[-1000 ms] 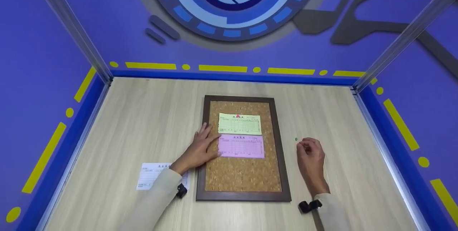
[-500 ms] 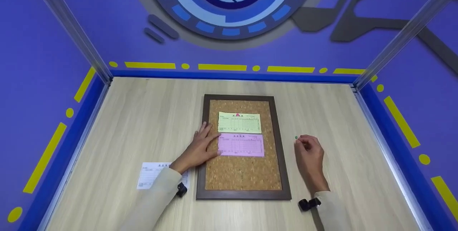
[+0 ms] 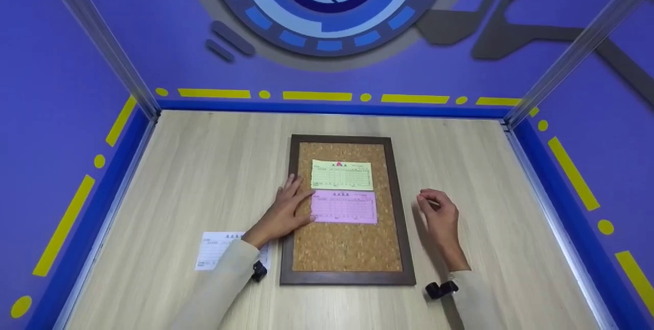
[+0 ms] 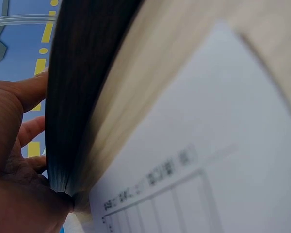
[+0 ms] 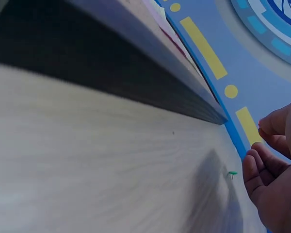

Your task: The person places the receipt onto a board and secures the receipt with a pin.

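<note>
Spread fingers of my left hand (image 3: 281, 216) rest over the left side of a cork board (image 3: 347, 253), with two fingertips at the left edge of a pink paper slip (image 3: 344, 207). Just above it lies a yellow-green slip (image 3: 341, 175), with a red thumbtack (image 3: 339, 164) at its top. To the right of the board, my right hand (image 3: 442, 222) is raised over the table, thumb and finger pinched together. A speck of red shows at its fingertips in the right wrist view, seemingly a small red thumbtack, mostly covered. A green thumbtack (image 5: 233, 174) is on the table below.
A white slip (image 3: 217, 251) lies left of the board, partly under my left forearm. The board has a raised dark frame (image 3: 347, 278). Blue-purple panels (image 3: 327, 79) wall in the wooden table (image 3: 225, 156) at the back and sides.
My right hand has shifted slightly left and away from me, and the green thumbtack is now hidden from the head view. My left hand stays on the board.
</note>
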A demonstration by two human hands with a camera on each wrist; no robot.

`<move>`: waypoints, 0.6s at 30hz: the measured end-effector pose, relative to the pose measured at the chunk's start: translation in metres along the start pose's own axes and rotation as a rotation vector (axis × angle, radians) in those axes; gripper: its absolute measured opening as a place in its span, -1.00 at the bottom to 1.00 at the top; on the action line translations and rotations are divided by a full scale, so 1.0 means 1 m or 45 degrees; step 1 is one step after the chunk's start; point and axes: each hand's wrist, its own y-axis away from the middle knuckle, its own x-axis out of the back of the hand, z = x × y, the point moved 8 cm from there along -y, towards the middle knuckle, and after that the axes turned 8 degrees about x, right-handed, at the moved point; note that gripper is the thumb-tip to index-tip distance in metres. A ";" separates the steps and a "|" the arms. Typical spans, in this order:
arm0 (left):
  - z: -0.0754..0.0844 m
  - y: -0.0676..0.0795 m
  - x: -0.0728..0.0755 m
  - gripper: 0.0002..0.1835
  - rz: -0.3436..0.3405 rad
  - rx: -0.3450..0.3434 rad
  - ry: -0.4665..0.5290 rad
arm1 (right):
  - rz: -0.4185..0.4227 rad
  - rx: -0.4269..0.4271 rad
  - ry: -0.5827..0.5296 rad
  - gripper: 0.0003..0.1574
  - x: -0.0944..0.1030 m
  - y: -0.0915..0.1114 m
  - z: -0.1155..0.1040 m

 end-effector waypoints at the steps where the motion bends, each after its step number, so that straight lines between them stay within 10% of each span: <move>1: 0.000 0.000 0.000 -0.27 -0.001 0.002 -0.003 | 0.000 0.007 -0.010 -0.82 -0.001 -0.001 0.005; 18: 0.002 -0.002 0.000 -0.27 0.023 -0.030 -0.010 | -0.111 0.012 -0.084 -0.89 -0.027 -0.007 0.001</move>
